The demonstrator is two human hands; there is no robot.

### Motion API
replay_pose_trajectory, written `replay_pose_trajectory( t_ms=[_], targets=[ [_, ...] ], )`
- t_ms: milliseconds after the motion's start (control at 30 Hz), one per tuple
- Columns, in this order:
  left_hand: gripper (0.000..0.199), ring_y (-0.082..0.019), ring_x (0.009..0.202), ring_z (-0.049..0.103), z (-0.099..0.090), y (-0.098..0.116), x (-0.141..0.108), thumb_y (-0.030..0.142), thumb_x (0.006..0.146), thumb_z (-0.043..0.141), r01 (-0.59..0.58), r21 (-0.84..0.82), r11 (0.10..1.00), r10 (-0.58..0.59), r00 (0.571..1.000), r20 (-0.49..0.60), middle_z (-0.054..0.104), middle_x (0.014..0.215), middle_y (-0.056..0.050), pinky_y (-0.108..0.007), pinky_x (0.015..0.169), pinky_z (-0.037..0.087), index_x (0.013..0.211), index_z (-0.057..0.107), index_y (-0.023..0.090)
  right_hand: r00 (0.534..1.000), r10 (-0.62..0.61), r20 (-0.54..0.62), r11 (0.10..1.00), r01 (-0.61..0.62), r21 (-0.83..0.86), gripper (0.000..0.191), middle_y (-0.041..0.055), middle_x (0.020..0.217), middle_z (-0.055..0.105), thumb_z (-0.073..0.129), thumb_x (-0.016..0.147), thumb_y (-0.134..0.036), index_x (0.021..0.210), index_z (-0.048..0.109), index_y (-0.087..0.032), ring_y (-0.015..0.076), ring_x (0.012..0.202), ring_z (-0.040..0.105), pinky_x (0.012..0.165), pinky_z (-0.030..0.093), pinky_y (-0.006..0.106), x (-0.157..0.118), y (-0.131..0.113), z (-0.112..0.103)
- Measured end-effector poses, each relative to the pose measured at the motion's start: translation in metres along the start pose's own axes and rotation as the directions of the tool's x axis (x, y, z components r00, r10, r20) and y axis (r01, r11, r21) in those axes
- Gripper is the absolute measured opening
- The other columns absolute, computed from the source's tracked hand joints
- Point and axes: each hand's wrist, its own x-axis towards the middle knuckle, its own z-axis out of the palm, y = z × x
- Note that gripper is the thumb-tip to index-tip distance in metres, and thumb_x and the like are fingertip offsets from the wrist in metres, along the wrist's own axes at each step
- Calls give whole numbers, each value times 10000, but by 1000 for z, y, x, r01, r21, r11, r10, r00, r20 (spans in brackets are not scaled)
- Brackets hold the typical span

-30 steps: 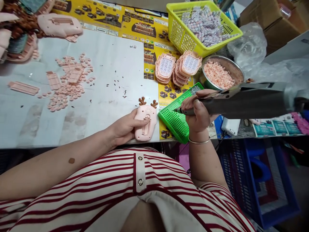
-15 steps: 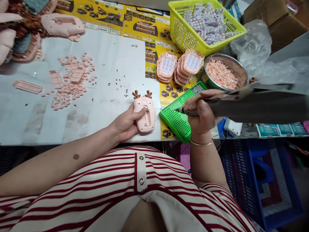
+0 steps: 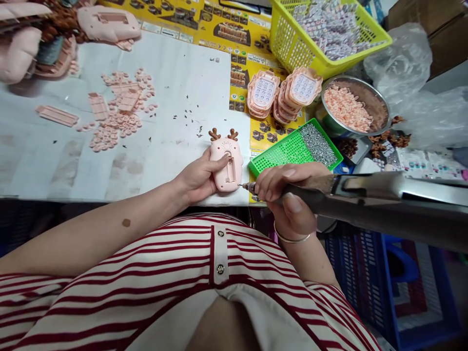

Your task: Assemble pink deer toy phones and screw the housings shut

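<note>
A pink toy casing (image 3: 221, 171) with brown antlers lies back side up near the table's front edge, its battery slot facing me. My left hand (image 3: 199, 178) is closed around its left side, thumb across the top of the slot. My right hand (image 3: 292, 195) grips a dark powered screwdriver (image 3: 321, 202), whose thin tip is at the casing's lower right corner. Whether the tip touches the casing is too small to tell. Just beyond my right hand is a green perforated tray (image 3: 276, 157), with small silvery screws (image 3: 318, 144) in its right part.
Loose pink parts (image 3: 120, 117) lie on the white board (image 3: 175, 78). Stacked keypad panels (image 3: 263, 92), a yellow basket (image 3: 292, 34) and a metal bowl (image 3: 383, 105) stand behind the tray. More pink casings (image 3: 107, 22) are piled at the back left.
My right hand has moved the screwdriver left and down from over the green tray to the casing's lower right corner. The view has shifted slightly; my left hand still holds the casing.
</note>
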Motion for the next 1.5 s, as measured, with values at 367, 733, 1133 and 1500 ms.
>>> replay_pose_trajectory(
  t_ms=[367,733,1133,1500],
  targets=[
    [475,-181,936,686,4,1,0,68,813,743,12,72,997,-12,1000,6,703,1057,-29,-434,991,559,1235,615,244,988,84,132,992,-95,80,156,-71,568,558,755,784,-249,884,637,-267,115,469,556,457,475,241,-3,8,1],
    [519,-189,942,701,5,1,0,61,842,692,38,69,997,-35,998,-43,717,1105,-39,-479,1047,525,1311,604,267,992,-28,-126,963,-7,-269,246,-97,508,476,730,831,-511,890,603,-309,94,388,456,417,417,242,32,-6,-35],
    [484,-203,964,708,5,2,-1,87,858,693,64,87,994,-59,996,-62,721,1124,-49,-525,1069,509,1301,606,262,957,3,-291,889,-136,-437,337,-72,528,418,681,799,-614,915,573,-317,133,413,456,458,441,335,33,35,-68],
    [484,-196,976,704,2,0,0,80,855,695,28,57,998,-26,999,-32,722,1118,-38,-512,1069,512,1290,608,275,962,-29,-270,887,-99,-450,261,-80,530,439,670,836,-558,918,578,-328,137,413,458,455,435,315,35,22,-58]
  ],
)
